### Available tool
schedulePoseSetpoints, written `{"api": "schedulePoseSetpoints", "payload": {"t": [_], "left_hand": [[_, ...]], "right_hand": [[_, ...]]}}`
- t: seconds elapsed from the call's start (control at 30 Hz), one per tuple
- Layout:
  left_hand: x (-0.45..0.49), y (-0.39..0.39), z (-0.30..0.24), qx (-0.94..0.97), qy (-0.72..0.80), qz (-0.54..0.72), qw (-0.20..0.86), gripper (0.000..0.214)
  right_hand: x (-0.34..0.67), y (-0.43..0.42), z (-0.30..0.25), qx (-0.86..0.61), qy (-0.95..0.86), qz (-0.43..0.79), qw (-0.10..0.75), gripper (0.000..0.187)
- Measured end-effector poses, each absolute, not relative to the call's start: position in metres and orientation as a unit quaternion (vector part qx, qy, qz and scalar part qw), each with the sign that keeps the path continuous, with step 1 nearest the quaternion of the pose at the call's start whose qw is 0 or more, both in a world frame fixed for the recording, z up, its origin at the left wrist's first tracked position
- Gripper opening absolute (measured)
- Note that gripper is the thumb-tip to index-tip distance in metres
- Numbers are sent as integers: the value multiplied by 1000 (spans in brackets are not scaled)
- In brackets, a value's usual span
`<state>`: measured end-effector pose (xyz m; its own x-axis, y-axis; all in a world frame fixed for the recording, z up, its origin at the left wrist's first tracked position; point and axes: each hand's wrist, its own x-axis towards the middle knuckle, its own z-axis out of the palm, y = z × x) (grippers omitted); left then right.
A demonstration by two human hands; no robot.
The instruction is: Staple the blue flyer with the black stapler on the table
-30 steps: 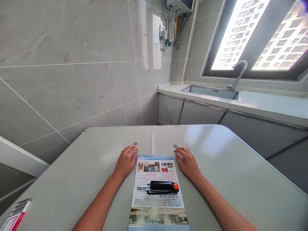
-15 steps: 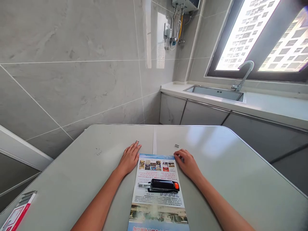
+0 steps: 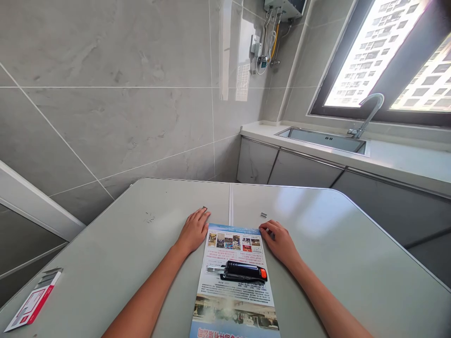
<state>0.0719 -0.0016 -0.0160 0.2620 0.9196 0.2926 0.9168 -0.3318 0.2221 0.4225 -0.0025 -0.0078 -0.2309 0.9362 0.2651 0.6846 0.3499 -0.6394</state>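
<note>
A printed leaflet lies lengthwise on the grey table in front of me. A black utility knife with an orange end rests across its middle, blade pointing left. My left hand lies flat on the table, fingers stretched out, touching the leaflet's top left corner. My right hand rests palm down at the top right corner, fingers slightly curled on the paper's edge. Neither hand holds anything.
Two small metal latches sit on the table beyond my hands, by the centre seam. A red and white card lies at the table's near left corner. A counter with sink and tap stands behind, under a window.
My left hand's fingers have flattened and stretched forward. The camera has turned slightly left and up, so everything sits a little further right in view. The knife and leaflet have not moved.
</note>
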Motion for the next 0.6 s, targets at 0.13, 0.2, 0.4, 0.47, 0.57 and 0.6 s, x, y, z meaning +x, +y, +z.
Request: {"api": "schedulePoseSetpoints", "payload": {"t": [0.13, 0.2, 0.4, 0.47, 0.57, 0.6], "left_hand": [[70, -1, -14, 777, 594, 209, 1, 48], [69, -1, -14, 772, 597, 216, -2, 48], [70, -3, -9, 751, 609, 255, -8, 30], [71, -4, -8, 745, 615, 258, -15, 26], [70, -3, -9, 742, 614, 267, -28, 23], [70, -3, -10, 741, 614, 271, -32, 22]], "right_hand": [[423, -3, -8, -528, -760, 205, 319, 32], [423, -3, -8, -524, -759, 206, 327, 32], [419, -16, 5, -460, -758, 237, 397, 36], [417, -25, 12, -366, -790, 309, 383, 41], [412, -36, 16, -247, -832, 391, 307, 59], [409, -39, 16, -228, -844, 398, 279, 71]]}}
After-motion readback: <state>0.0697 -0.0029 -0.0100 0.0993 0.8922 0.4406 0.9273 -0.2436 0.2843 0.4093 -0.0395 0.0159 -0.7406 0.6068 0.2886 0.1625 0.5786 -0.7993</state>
